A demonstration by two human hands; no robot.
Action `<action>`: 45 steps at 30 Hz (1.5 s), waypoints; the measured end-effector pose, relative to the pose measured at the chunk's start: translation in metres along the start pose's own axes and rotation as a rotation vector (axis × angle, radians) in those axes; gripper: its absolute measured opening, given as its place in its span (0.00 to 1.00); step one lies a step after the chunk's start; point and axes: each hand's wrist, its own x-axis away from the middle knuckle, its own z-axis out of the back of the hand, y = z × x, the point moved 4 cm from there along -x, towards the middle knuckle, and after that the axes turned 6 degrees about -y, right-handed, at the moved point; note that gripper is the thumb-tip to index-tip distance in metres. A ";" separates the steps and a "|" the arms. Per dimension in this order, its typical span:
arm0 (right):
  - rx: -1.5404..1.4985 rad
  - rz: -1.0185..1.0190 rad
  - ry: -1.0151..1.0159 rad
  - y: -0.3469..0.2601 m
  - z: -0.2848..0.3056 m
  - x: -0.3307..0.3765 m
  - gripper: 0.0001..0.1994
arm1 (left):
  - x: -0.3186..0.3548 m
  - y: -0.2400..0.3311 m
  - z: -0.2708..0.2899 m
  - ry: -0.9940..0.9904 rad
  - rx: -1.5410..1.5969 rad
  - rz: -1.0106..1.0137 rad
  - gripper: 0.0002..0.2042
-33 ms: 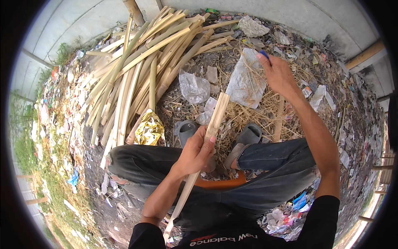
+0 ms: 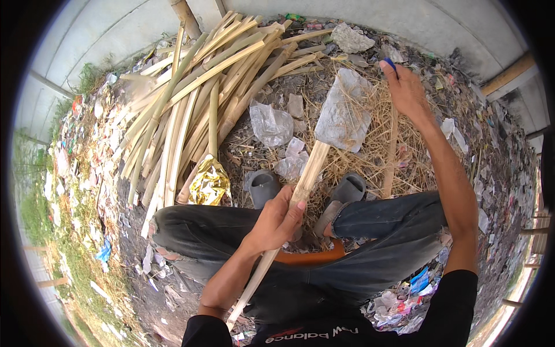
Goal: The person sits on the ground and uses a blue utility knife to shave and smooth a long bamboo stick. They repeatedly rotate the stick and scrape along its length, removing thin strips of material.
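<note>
A long split bamboo strip [image 2: 312, 170] slants across my lap, its lower end close to my shirt and its upper end over the edge of a greyish plastic sheet [image 2: 345, 124]. My left hand [image 2: 278, 220] is closed round the strip near its middle, above my knees. Out to the far right, my right hand [image 2: 409, 89] is raised with its fingers closed on a small blue object [image 2: 391, 65]. Only its blue end shows past the fingers; the rest is hidden. Straw-like bamboo shavings [image 2: 370, 165] lie below that hand and partly on the sheet.
A big pile of bamboo strips [image 2: 231, 75] leans at the back left, with crumpled gold foil [image 2: 209, 180] at its near end. Clear plastic [image 2: 270, 122] lies beyond my grey sandals [image 2: 350, 187]. Litter covers the ground; a pale wall [image 2: 404, 26] stands behind.
My right hand has moved right and slightly farther away with the blue object. My left hand and the bamboo strip have shifted a little right, bringing the strip's upper end to the sheet's edge.
</note>
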 end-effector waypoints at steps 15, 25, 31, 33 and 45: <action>-0.101 0.405 -0.603 -0.134 -0.078 0.140 0.25 | -0.013 0.000 0.021 0.151 0.032 -0.033 0.20; -0.012 0.164 -0.263 -0.077 -0.088 0.059 0.31 | -0.011 0.000 0.027 0.258 -0.247 -0.037 0.17; -0.151 0.056 0.013 -0.016 0.000 0.025 0.32 | -0.005 0.008 0.015 0.065 -0.055 0.010 0.22; -0.209 0.157 -0.111 -0.055 -0.014 0.052 0.31 | -0.006 0.010 0.016 0.137 0.019 -0.048 0.25; -0.015 0.518 -0.448 -0.132 -0.076 0.128 0.26 | -0.006 -0.010 0.026 0.202 -0.122 -0.121 0.32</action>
